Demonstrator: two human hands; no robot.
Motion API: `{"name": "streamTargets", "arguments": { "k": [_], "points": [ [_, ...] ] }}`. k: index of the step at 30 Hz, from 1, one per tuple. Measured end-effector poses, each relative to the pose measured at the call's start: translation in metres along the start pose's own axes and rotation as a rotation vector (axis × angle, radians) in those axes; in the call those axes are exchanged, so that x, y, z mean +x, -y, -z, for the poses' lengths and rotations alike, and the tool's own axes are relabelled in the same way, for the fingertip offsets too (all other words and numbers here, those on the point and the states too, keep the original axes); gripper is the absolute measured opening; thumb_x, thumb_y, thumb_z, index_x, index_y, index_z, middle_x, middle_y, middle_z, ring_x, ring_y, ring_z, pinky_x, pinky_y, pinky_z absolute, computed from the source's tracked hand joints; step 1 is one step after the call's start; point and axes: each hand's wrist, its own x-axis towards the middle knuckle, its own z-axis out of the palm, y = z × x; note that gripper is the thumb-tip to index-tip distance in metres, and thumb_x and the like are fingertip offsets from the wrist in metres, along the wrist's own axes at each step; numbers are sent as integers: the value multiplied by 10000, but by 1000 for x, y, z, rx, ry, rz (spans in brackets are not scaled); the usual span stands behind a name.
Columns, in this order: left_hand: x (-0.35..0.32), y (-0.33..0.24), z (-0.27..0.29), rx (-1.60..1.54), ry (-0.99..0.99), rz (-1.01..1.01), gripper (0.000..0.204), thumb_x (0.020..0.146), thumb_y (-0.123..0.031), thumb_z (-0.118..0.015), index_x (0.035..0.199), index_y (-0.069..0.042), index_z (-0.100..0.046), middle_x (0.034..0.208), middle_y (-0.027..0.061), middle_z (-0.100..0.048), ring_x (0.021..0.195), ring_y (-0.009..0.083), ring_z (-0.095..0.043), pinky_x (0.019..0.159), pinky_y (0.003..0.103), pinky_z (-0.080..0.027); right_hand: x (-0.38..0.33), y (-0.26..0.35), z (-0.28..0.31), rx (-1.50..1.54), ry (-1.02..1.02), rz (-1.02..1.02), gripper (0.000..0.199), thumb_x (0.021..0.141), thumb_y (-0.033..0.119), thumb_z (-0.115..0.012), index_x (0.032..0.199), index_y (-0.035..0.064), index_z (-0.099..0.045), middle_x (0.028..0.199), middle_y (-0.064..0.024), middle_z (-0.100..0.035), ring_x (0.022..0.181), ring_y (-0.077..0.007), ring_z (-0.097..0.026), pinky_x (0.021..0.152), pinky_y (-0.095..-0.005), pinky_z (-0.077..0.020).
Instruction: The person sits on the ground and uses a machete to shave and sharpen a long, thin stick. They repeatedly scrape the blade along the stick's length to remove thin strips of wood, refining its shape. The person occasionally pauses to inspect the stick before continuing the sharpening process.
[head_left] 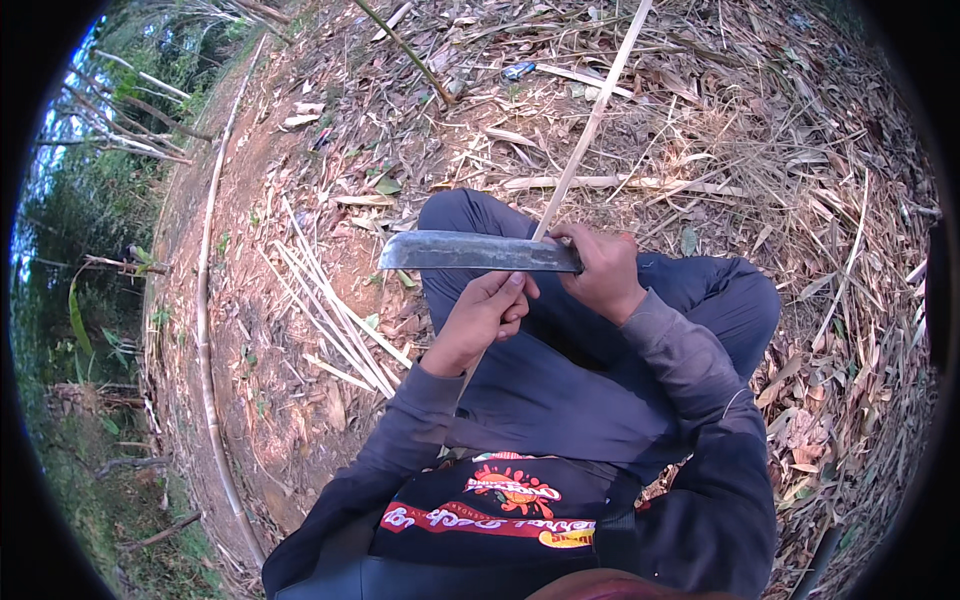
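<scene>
My right hand [606, 268] is closed round the handle end of a machete [465, 252]. Its broad, worn grey blade points left and lies level above my lap. A long pale bamboo strip [590, 125] runs from the top of the view down behind the blade. My left hand [484, 312] pinches this strip just below the blade, and the strip's lower end shows past my wrist. Where blade and strip cross, I cannot tell whether they touch. My dark trousers [550, 380] are under both hands, with my legs folded.
Several thin split strips [335, 310] lie on the ground left of my knee. A long pole [205, 300] stretches along the left side. Ahead are a flat split piece [640, 185], a slanting thin stalk [412, 58] and a blue wrapper [518, 71] among dry leaves.
</scene>
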Motion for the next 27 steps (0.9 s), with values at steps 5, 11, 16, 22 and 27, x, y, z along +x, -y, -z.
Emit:
{"name": "streamTargets", "arguments": {
  "k": [5,11,16,22,27],
  "points": [
    [5,9,-15,-41,-44,49,292,1068,-304,-448,977,-46,-549,652,-57,-358,505,28,-269,453,203,-211,-2,8,4,-33,-9,82,190,768,154,-720,728,92,-545,596,-77,-565,534,-269,-599,512,-383,-421],
    [5,10,-30,14,-36,68,261,1064,-308,-458,942,-86,-520,603,-87,-280,479,21,-230,443,220,-163,2,-14,11,-160,-72,124,156,730,124,-710,734,89,-558,630,-82,-575,572,-266,-604,555,-380,-433],
    [11,12,-28,-26,47,88,281,1071,-322,-436,903,-101,-483,601,-85,-259,452,18,-210,418,214,-147,7,-34,11,-139,-87,30,155,694,111,-704,749,86,-562,632,-75,-578,587,-269,-618,566,-387,-446],
    [9,9,-17,-129,76,107,281,1073,-327,-425,918,-99,-481,600,-84,-250,444,18,-199,408,213,-148,3,-12,10,-164,-24,104,52,761,85,-628,782,83,-580,640,-80,-592,590,-273,-625,552,-398,-470],
    [10,1,-18,-158,118,109,277,1073,-328,-421,901,-117,-473,622,-83,-252,454,18,-193,413,209,-147,13,-47,8,-209,-161,78,21,793,87,-609,790,103,-595,641,-69,-594,586,-262,-620,563,-386,-475]
  ]
}}
